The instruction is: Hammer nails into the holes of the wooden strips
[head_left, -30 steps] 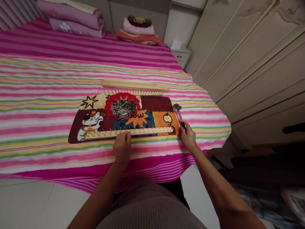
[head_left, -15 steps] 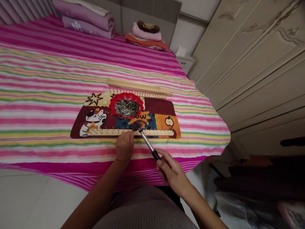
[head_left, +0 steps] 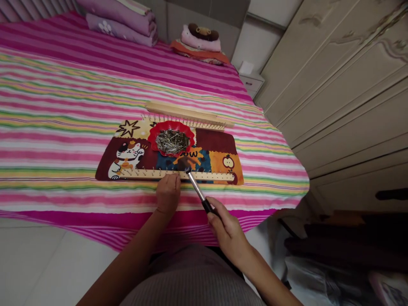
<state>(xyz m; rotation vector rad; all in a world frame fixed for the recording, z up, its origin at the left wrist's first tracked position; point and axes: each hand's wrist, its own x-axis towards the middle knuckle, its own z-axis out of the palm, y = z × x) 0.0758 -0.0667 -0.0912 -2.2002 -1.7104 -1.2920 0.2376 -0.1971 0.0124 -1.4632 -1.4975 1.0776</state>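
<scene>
My right hand (head_left: 228, 229) is wrapped round the black grip of a hammer (head_left: 197, 187) with a shiny metal shaft. Its dark head, slightly blurred, is over the front wooden strip (head_left: 210, 175), just right of my left hand (head_left: 168, 193). That hand is closed against the strip's near edge, its fingertips partly hidden. Nails (head_left: 144, 172) stand along the strip, which lies on a patterned mat (head_left: 216, 142) with a cartoon cat. Behind the strip, a red scalloped bowl (head_left: 153, 142) holds a heap of loose nails (head_left: 172, 141).
Another wooden strip with a row of upright nails (head_left: 191, 122) lies behind the bowl, beside a bare wooden piece (head_left: 178, 111). Everything rests on a bed with a striped cover (head_left: 63, 148). Folded bedding (head_left: 124, 29) is at the back; a wardrobe (head_left: 344, 106) stands at right.
The hammer head stays close over the strip, with only a slight shift. Both hands keep their places, and the whole view has tilted a little.
</scene>
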